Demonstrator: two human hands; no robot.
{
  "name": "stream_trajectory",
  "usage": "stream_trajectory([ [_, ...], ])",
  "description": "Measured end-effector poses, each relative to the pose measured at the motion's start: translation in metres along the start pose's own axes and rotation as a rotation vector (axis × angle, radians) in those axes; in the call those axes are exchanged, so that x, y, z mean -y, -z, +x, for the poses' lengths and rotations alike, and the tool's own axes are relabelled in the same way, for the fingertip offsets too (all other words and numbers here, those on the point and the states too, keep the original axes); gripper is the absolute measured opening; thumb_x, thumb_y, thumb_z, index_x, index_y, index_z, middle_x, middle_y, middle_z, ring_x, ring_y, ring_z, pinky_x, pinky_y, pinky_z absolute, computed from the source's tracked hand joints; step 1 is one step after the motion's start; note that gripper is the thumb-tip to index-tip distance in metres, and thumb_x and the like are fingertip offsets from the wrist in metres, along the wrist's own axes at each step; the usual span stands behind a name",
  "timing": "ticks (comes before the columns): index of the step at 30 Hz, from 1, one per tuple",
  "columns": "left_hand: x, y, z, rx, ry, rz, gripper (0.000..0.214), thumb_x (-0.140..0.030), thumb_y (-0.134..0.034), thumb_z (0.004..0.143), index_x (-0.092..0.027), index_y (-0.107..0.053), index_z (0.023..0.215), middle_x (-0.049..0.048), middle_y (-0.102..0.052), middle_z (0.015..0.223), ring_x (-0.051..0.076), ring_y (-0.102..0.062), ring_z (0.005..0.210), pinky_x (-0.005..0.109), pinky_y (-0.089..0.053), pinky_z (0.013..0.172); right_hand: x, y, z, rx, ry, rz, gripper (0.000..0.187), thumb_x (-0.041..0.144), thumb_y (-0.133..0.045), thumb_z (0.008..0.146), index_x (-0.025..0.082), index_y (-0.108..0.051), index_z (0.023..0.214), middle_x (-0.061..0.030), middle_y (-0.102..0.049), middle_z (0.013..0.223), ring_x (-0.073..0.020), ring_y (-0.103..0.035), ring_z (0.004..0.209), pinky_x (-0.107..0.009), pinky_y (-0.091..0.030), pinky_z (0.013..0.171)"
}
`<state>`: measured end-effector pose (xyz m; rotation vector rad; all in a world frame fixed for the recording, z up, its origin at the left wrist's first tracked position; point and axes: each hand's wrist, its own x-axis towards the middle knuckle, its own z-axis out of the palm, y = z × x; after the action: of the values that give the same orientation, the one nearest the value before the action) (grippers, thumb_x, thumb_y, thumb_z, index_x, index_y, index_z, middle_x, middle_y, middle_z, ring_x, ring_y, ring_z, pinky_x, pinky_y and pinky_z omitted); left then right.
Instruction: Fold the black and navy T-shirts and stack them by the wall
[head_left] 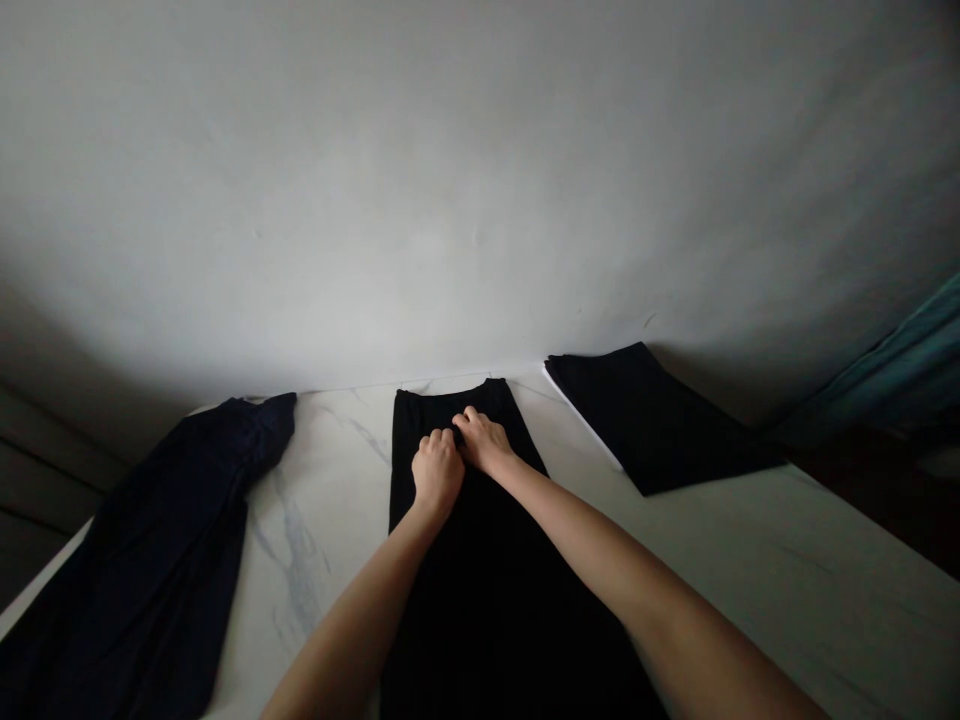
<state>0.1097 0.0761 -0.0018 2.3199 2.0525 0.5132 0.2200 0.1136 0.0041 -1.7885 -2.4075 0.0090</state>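
Observation:
A long black garment (487, 580) lies flat down the middle of a white marble table (330, 500), its top edge near the wall. My left hand (437, 470) and my right hand (484, 440) rest side by side on its upper part, a little below that edge. Both have their fingers curled and pinch the black cloth. My forearms reach over the garment from the near side.
A dark navy garment (150, 570) lies spread along the table's left edge. A folded black garment (660, 420) sits at the back right. A plain white wall (480, 180) stands right behind the table. Teal cloth (900, 370) shows at the far right.

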Motion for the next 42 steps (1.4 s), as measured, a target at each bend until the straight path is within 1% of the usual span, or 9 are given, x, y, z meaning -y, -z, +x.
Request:
stream_trajectory([
  [9, -0.003, 0.002, 0.0, -0.001, -0.008, -0.073, 0.025, -0.019, -0.048, 0.085, -0.017, -0.07, 0.074, 0.0097, -0.068, 0.084, 0.025, -0.064, 0.083, 0.034, -0.049, 0.071, -0.007, 0.001, 0.002, 0.021, -0.057, 0.042, 0.031, 0.009, -0.038, 0.096, 0.022, -0.064, 0.108, -0.0121, -0.06, 0.116, -0.0238, -0.062, 0.101, -0.03, -0.051, 0.072],
  [14, 0.005, -0.014, 0.005, -0.093, -0.16, -0.178, 0.028, -0.012, -0.049, 0.082, -0.015, -0.07, 0.101, 0.0126, -0.069, 0.109, 0.028, -0.06, 0.108, 0.041, -0.048, 0.096, -0.017, 0.005, 0.01, 0.02, -0.094, 0.105, 0.031, 0.009, -0.047, 0.092, 0.021, -0.066, 0.112, -0.01, -0.062, 0.115, -0.0214, -0.066, 0.097, -0.029, -0.051, 0.076],
  [18, 0.007, -0.032, 0.003, 0.038, -0.316, -0.163, 0.051, -0.012, -0.05, 0.082, -0.01, -0.055, 0.133, 0.0173, -0.051, 0.143, 0.032, -0.042, 0.137, 0.048, -0.036, 0.112, -0.024, 0.005, 0.017, -0.029, -0.132, 0.149, 0.032, 0.012, -0.042, 0.096, 0.02, -0.067, 0.115, -0.0111, -0.062, 0.116, -0.0212, -0.066, 0.097, -0.03, -0.051, 0.08],
  [21, 0.006, -0.037, 0.0, 0.124, -0.378, -0.119, 0.052, -0.023, -0.051, 0.088, -0.012, -0.049, 0.139, 0.018, -0.04, 0.152, 0.034, -0.031, 0.144, 0.054, -0.029, 0.115, -0.024, 0.004, 0.018, -0.051, -0.116, 0.191, 0.033, 0.015, -0.042, 0.097, 0.021, -0.066, 0.118, -0.0101, -0.063, 0.118, -0.0201, -0.066, 0.101, -0.029, -0.05, 0.083],
  [25, 0.006, -0.023, 0.004, 0.25, -0.43, -0.197, 0.047, -0.024, -0.057, 0.086, -0.014, -0.056, 0.132, 0.0159, -0.047, 0.148, 0.031, -0.033, 0.143, 0.05, -0.028, 0.116, -0.019, 0.0, 0.011, -0.037, -0.035, 0.251, 0.028, 0.016, -0.05, 0.095, 0.023, -0.069, 0.115, -0.0074, -0.065, 0.115, -0.0187, -0.066, 0.102, -0.026, -0.05, 0.084],
  [28, 0.013, 0.0, 0.011, 0.401, -0.461, -0.353, 0.032, -0.02, -0.057, 0.084, -0.02, -0.069, 0.114, 0.0086, -0.067, 0.127, 0.026, -0.058, 0.122, 0.039, -0.043, 0.103, -0.018, -0.003, -0.001, -0.03, 0.006, 0.295, 0.028, 0.016, -0.055, 0.093, 0.02, -0.067, 0.119, -0.0088, -0.066, 0.114, -0.0175, -0.067, 0.101, -0.025, -0.05, 0.086],
  [32, 0.027, 0.03, 0.022, 0.429, -0.252, -0.449, 0.029, -0.031, -0.048, 0.091, -0.02, -0.075, 0.086, 0.0016, -0.074, 0.078, 0.018, -0.068, 0.076, 0.027, -0.049, 0.072, -0.026, -0.013, -0.024, -0.131, 0.068, 0.42, 0.037, 0.016, -0.056, 0.092, 0.015, -0.058, 0.129, -0.0127, -0.065, 0.121, -0.0188, -0.063, 0.11, -0.032, -0.049, 0.095],
  [37, 0.03, 0.03, 0.053, 0.16, 0.033, -0.265, 0.02, -0.027, -0.053, 0.089, -0.02, -0.071, 0.097, 0.0053, -0.074, 0.096, 0.021, -0.068, 0.09, 0.028, -0.048, 0.076, -0.033, -0.026, -0.056, -0.141, 0.091, 0.28, 0.044, 0.03, -0.055, 0.094, 0.011, -0.055, 0.133, -0.0212, -0.052, 0.142, -0.0302, -0.046, 0.134, -0.048, -0.038, 0.11],
  [42, 0.013, 0.003, 0.085, 0.133, 0.129, -0.142, 0.026, -0.029, -0.062, 0.086, -0.016, -0.064, 0.108, 0.0118, -0.072, 0.108, 0.025, -0.066, 0.102, 0.03, -0.049, 0.082, -0.028, -0.03, -0.071, -0.026, 0.134, 0.193, 0.059, 0.039, -0.055, 0.094, 0.007, -0.045, 0.143, -0.021, -0.036, 0.153, -0.0349, -0.028, 0.144, -0.052, -0.028, 0.116],
])
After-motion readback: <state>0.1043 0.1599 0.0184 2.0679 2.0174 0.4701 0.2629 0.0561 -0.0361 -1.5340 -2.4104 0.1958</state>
